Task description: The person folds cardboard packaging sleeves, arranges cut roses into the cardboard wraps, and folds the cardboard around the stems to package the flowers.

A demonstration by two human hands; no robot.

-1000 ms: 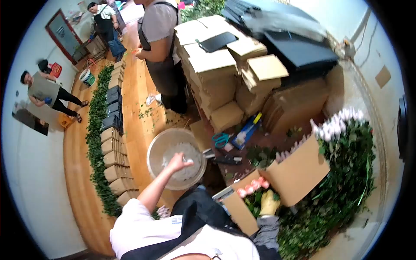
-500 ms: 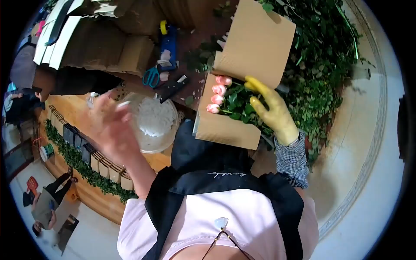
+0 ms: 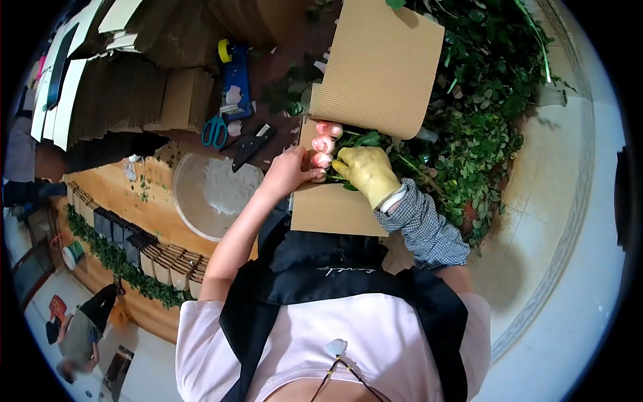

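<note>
Several pink roses (image 3: 324, 145) lie in a row on a sheet of corrugated cardboard (image 3: 338, 209), heads to the left and leafy stems to the right. My bare left hand (image 3: 288, 173) is at the lowest rose heads, its thumb and fingers closed about the nearest bloom. Over the stems just right of the heads, my right hand (image 3: 365, 171) in a yellow glove has its fingers curled in on them. Its palm side and part of the stems are hidden. The cardboard's upper flap (image 3: 378, 67) stands folded back above the roses.
Cut green foliage (image 3: 479, 134) is heaped on the right. To the left are a clear tub of white bits (image 3: 228, 191), teal scissors (image 3: 215, 130), a black cutter (image 3: 253, 146), a blue tape dispenser (image 3: 236, 77) and stacked cardboard (image 3: 184, 100). Another person (image 3: 84, 335) is at lower left.
My left hand has come from above the tub to the rose heads. My right hand has moved left and closed over the stems. The whole view has shifted slightly.
</note>
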